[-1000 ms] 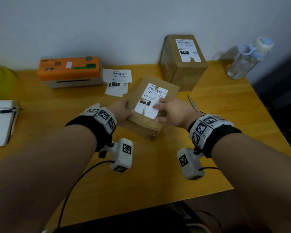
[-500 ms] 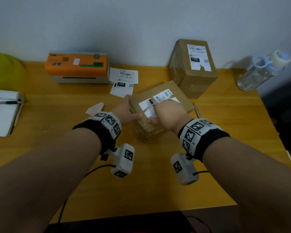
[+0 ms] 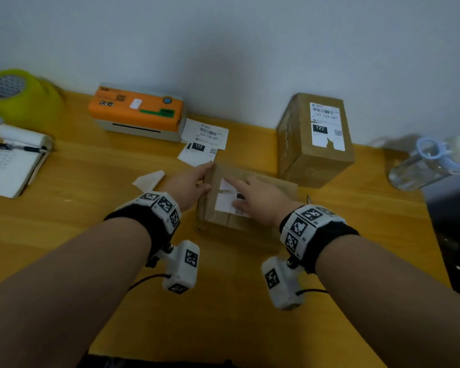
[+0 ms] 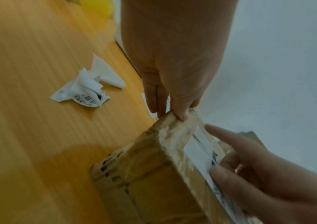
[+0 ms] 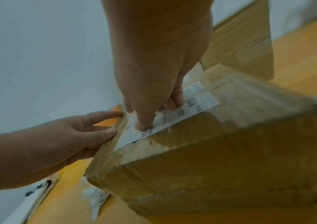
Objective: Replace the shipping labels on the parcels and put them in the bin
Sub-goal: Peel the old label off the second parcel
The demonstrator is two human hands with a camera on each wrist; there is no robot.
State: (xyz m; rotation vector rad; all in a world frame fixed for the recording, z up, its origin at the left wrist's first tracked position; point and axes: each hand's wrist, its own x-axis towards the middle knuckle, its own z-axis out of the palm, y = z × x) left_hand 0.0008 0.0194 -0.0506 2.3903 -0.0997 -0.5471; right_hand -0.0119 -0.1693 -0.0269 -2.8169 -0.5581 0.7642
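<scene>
A small brown parcel (image 3: 266, 208) lies flat at the middle of the wooden table. A white shipping label (image 3: 223, 203) lies on its top face. My left hand (image 3: 201, 177) pinches the parcel's far left corner, thumb on top, as the left wrist view shows (image 4: 171, 113). My right hand (image 3: 239, 192) rests on the label, its index finger stretched out and pressing the paper (image 5: 144, 125). A second, taller parcel (image 3: 298, 155) stands at the back right and carries a torn label (image 3: 327, 126).
An orange label printer (image 3: 138, 110) sits by the wall, with printed labels (image 3: 205, 140) beside it. A crumpled old label (image 4: 85, 91) lies left of the parcel. A notebook with a pen (image 3: 11, 166), a yellow-green container (image 3: 24, 99) and a water bottle (image 3: 430, 163) stand around.
The parcel has turned and settled flat. My right hand, which was holding the label above the parcel, has laid it down and now presses on it. The camera has tilted up.
</scene>
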